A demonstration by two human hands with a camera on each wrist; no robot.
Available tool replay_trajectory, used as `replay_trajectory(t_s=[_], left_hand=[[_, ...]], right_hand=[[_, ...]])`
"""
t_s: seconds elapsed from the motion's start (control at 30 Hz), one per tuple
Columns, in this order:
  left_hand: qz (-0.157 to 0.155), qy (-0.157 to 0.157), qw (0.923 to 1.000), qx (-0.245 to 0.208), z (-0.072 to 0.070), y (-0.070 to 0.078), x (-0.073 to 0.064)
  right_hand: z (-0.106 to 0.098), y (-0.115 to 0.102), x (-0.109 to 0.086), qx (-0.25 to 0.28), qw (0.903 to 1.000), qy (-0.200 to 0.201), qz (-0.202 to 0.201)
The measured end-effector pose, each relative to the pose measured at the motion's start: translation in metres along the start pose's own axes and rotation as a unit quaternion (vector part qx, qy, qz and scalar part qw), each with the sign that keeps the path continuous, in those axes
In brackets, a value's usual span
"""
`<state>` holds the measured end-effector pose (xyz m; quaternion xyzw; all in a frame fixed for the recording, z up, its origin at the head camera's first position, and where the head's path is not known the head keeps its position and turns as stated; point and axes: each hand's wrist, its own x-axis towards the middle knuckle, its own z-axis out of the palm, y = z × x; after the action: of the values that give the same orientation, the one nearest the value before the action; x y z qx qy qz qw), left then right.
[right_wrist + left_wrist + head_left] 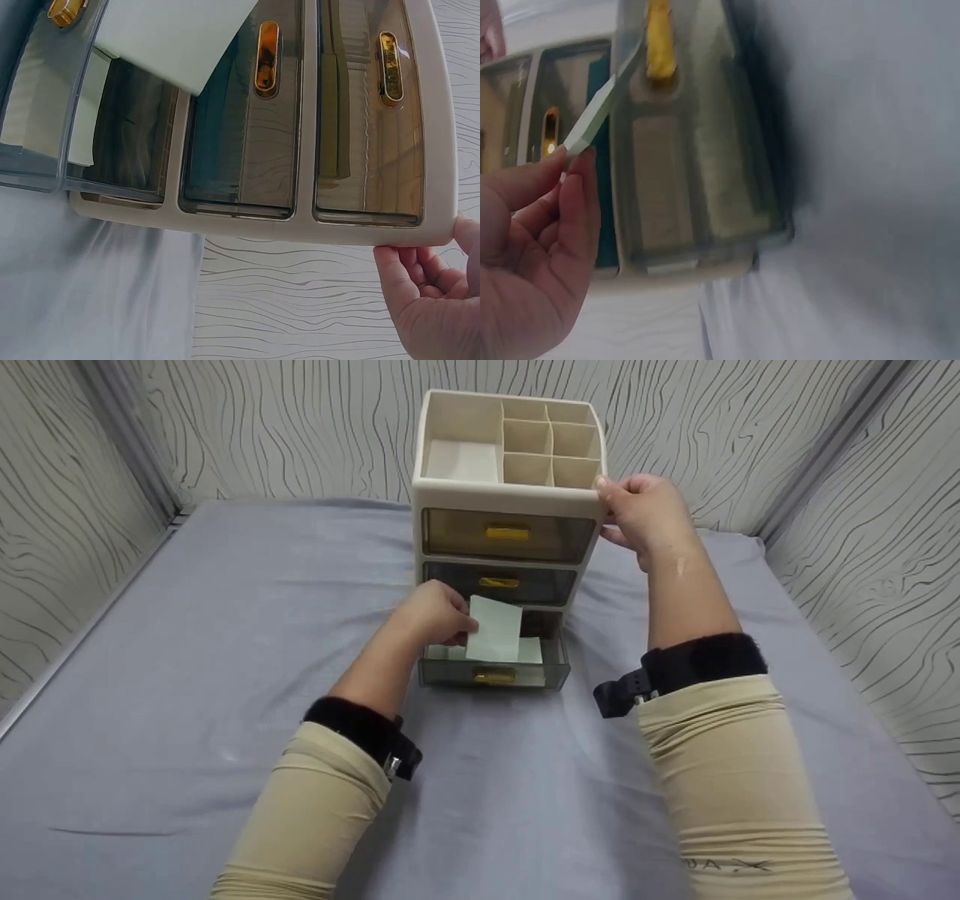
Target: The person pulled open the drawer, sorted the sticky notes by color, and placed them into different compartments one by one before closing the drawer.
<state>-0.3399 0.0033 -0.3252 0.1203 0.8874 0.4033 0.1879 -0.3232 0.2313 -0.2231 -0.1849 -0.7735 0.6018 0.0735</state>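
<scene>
A cream desktop drawer organizer [510, 495] stands upright on the cloth-covered table. Its bottom drawer [446, 676], smoky and see-through with a gold handle, is pulled out. Between thumb and fingers, my left hand [433, 613] pinches a pale green sheet of paper [495, 628] by its left edge, tilted above that drawer. More pale paper [530, 649] lies inside. My right hand [652, 514] grips the organizer's upper right corner; in the right wrist view the fingertips [386, 259] press its side.
The middle drawer [244, 157] and top drawer [371, 165] are closed, with teal and olive contents showing through. Open compartments [529, 469] divide the organizer's top. Grey-lilac cloth [225, 660] covers the table, and wood-line patterned panels [300, 427] surround it.
</scene>
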Motion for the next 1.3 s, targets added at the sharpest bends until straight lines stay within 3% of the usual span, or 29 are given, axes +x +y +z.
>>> replay_trajectory(t_s=[0.2, 0.53, 0.73, 1.0, 1.3], left_hand=[[0.008, 0.001, 0.9996, 0.028, 0.02, 0.006, 0.007], [-0.002, 0.006, 0.9922, 0.125, 0.042, 0.007, 0.016], [-0.029, 0.017, 0.9876, 0.154, 0.047, 0.005, 0.019], [-0.071, 0.013, 0.9759, 0.206, 0.051, 0.004, 0.024], [-0.076, 0.032, 0.9649, 0.249, 0.052, 0.002, 0.024]], right_hand=[[0.001, 0.0, -0.001, 0.009, 0.9999, -0.005, 0.0], [0.001, 0.001, -0.002, -0.013, 0.9999, 0.005, 0.003], [0.002, 0.001, -0.001, -0.009, 1.0, 0.0, -0.003], [0.001, 0.002, 0.0, 0.0, 1.0, -0.005, -0.003], [0.0, 0.0, 0.0, -0.008, 1.0, 0.004, 0.0]])
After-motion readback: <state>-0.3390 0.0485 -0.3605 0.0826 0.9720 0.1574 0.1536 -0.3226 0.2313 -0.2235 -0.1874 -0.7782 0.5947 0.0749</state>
